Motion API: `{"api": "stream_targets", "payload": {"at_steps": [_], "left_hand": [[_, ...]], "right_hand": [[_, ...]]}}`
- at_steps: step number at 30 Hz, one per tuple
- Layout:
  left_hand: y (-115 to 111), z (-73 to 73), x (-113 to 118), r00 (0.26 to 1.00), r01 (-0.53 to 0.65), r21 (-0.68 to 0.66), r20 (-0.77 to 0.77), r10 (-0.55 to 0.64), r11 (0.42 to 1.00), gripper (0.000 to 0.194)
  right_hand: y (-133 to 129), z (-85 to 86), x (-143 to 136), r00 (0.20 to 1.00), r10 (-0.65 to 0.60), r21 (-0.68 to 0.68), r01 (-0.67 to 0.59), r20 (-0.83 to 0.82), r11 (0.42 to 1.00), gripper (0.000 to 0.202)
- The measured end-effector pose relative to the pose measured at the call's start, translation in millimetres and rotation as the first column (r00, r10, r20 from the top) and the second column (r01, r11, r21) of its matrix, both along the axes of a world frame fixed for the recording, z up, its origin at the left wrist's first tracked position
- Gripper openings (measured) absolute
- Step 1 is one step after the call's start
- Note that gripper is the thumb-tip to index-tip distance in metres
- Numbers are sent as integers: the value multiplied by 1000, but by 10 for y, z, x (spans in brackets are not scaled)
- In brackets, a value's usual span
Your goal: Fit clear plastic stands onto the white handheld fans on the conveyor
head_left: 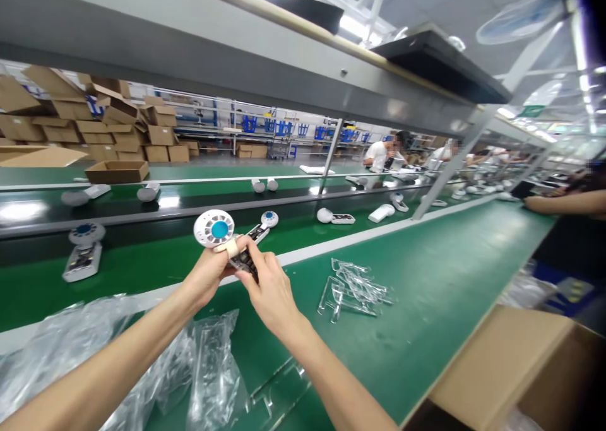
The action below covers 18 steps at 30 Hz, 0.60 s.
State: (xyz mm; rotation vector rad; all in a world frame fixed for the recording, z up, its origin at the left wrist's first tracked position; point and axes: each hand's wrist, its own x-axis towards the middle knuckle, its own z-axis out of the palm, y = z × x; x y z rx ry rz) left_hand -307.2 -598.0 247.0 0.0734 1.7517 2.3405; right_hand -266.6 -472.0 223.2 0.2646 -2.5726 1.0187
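Left hand: our left hand grips the small handheld fan from below, fingers curled round its body, one fingertip wrapped in pale tape just under the round head.
Right hand: our right hand closes its fingertips on the lower, darker part of the same fan, pinching it from the right side.
Fan: we hold it raised above the near edge of the green worktable, tilted, its white round head with the blue centre turned up and to the left; the open body shows dark parts inside.
Clear parts: a loose heap of transparent plastic pieces lies on the table to the right of our hands, well apart from them.
Bags: crumpled clear plastic bags spread under our forearms at the near left.
Conveyor: beyond our hands the belt carries more fans, one at the far left and one further right.
Carton: a brown cardboard box sits at the lower right corner.
Others: another person's arm reaches over the table at the far right; we see more workers seated far down the line.
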Motion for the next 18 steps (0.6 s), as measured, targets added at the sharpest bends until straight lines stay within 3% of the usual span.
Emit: {"api": "stream_targets", "payload": {"at_steps": [2,4,7,10,13,16,17,18], "left_hand": [[80,-14,43,995,-93,-30,-46,91,995,52],[172,24,107,983,-156,-26,-106,153,987,56],[299,72,207,969,-220,-8,-119,217,976,57],[357,20,198,971,-231,6,-66,231,973,56],[230,-112,-64,989,-148,-52,18,149,988,53],[-204,-235,-578,988,-116,-269,63,137,956,52],[-408,-258,-764,987,-119,-393,51,150,912,52],[-624,-270,-936,984,-127,-548,36,175,827,50]], "right_hand": [[42,11,-84,992,-109,-169,118,60,979,42],[92,-1,-194,966,-234,-305,258,113,917,48],[131,-58,-327,940,-321,-342,340,113,876,60],[127,-110,-385,944,-324,-139,331,67,933,65],[290,-83,-384,972,-228,104,221,61,970,61],[875,-23,-290,986,-153,227,135,62,964,38],[1163,-25,-234,987,-149,276,129,53,952,33],[1477,-48,-171,987,-149,322,125,52,938,37]]}}
